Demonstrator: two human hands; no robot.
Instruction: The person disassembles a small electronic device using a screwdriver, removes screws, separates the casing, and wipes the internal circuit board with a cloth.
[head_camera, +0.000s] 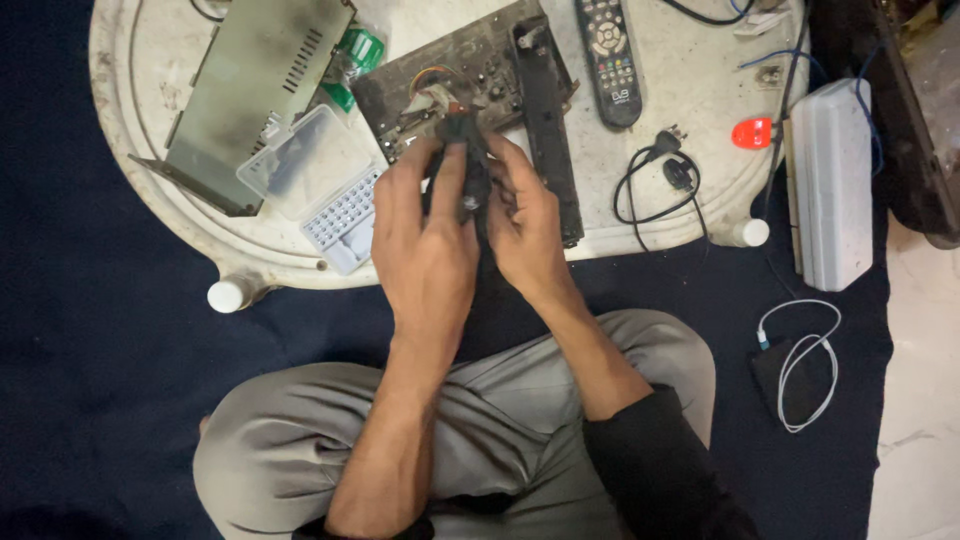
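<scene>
The person sat cross-legged at the round white counter. Both hands met near its six o'clock edge: the left hand and the right hand each had a grip closed on a small black part, fingers curled round it from either side (what it was, I couldn't tell). Just beyond, at twelve o'clock from the hands, lay a dark circuit board with a long black panel beside it. At ten o'clock sat a grey metal cover and a clear bit case; at one o'clock, a black remote; at three o'clock, a coiled black cable.
</scene>
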